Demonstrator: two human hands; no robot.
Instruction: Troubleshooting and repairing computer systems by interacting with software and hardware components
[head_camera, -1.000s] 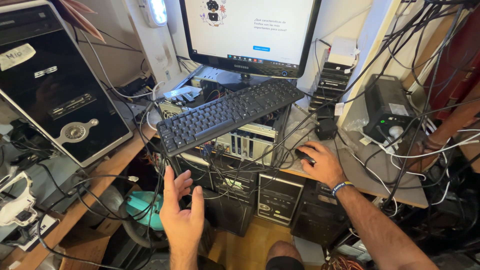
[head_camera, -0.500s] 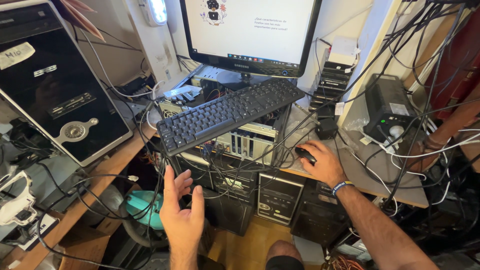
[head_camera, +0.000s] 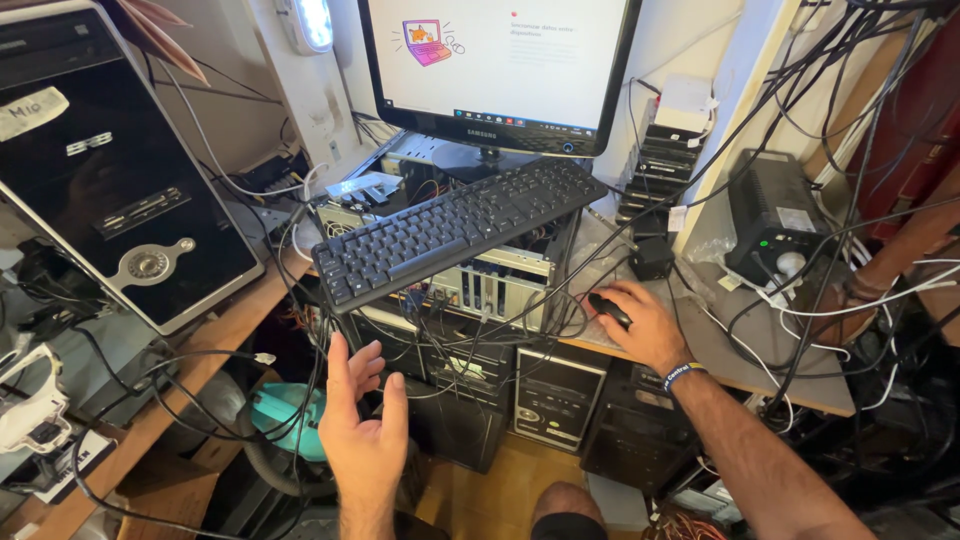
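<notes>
While the right hand (head_camera: 640, 325) rests cupped over the black mouse (head_camera: 608, 308) on the worktop (head_camera: 740, 355), the left hand (head_camera: 362, 420) hangs spread and empty below the keyboard (head_camera: 455, 228). The mouse looks light, hard and smooth, best gripped by its sides.

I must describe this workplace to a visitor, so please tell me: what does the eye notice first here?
First comes the black keyboard, lying tilted on top of an open computer case at the centre, below the lit monitor. Dark cables hang tangled across the right side. The right hand rests on a black mouse on the desk, while the left hand is raised, open and holding nothing, below the keyboard.
</notes>
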